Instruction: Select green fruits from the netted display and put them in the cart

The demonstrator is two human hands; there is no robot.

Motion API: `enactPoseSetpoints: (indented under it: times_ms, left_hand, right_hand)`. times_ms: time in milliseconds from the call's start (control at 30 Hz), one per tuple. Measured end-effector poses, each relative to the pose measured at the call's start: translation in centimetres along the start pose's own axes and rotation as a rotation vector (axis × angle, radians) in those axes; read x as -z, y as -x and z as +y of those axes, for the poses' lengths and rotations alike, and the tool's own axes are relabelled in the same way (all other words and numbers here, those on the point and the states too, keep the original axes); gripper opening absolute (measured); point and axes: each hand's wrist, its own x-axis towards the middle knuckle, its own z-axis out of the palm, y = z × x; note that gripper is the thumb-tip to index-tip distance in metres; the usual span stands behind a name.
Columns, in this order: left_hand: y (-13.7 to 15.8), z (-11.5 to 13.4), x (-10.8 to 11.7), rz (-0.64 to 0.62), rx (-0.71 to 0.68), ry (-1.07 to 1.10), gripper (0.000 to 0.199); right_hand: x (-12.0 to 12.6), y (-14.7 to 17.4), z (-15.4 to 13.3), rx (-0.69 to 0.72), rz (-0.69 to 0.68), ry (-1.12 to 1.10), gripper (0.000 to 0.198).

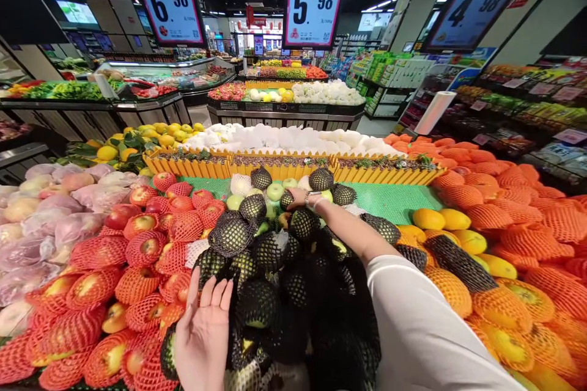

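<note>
My left hand (pixel 204 324) is palm up with its fingers stretched out, nothing on it. It hovers at the front, between the red apples (pixel 149 247) in red foam nets and the green apples (pixel 232 232) in black foam nets. Far forward, my right hand (pixel 299 197) reaches over the pile with its fingers closed around a small green apple in a black net (pixel 287 199). Bare green apples (pixel 275 191) lie just beyond and beside it. A wristband (pixel 313 197) circles the right wrist. Dark shadow hides part of the pile below my right arm.
Bagged peach-like fruits (pixel 73 220) are heaped at left. Orange-netted fruits (pixel 513 311) and bare yellow ones (pixel 428 219) lie at right. A yellow picket-fence planter (pixel 284 165) edges the green mat (pixel 389 200). Price screens (pixel 316 0) hang above; a plastic-bag roll (pixel 435 112) stands at right.
</note>
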Motion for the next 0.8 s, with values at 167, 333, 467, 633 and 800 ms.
enactPoseSetpoints:
  times_ms: [167, 333, 467, 633, 800]
  left_hand:
    - [0.3, -0.2, -0.1, -0.034, 0.049, -0.023, 0.045]
    - [0.2, -0.4, -0.1, -0.059, 0.030, -0.071, 0.030]
    - [-0.1, -1.0, -0.1, -0.120, 0.031, -0.104, 0.018]
    - [-0.1, -1.1, -0.4, -0.266, -0.190, -0.179, 0.013]
    - [0.7, -1.2, -1.3, -0.367, -0.427, -0.261, 0.015]
  right_hand:
    - [7.4, 0.7, -0.8, -0.015, -0.099, 0.042, 0.056]
    - [18.8, 9.1, 2.1, -0.087, -0.039, 0.089, 0.051]
    - [22.9, 21.4, 4.6, -0.345, 0.030, 0.226, 0.048]
    - [18.0, 33.3, 4.8, -0.464, 0.088, 0.253, 0.041]
    - [13.7, 34.9, 3.9, -0.410, 0.296, 0.360, 0.050]
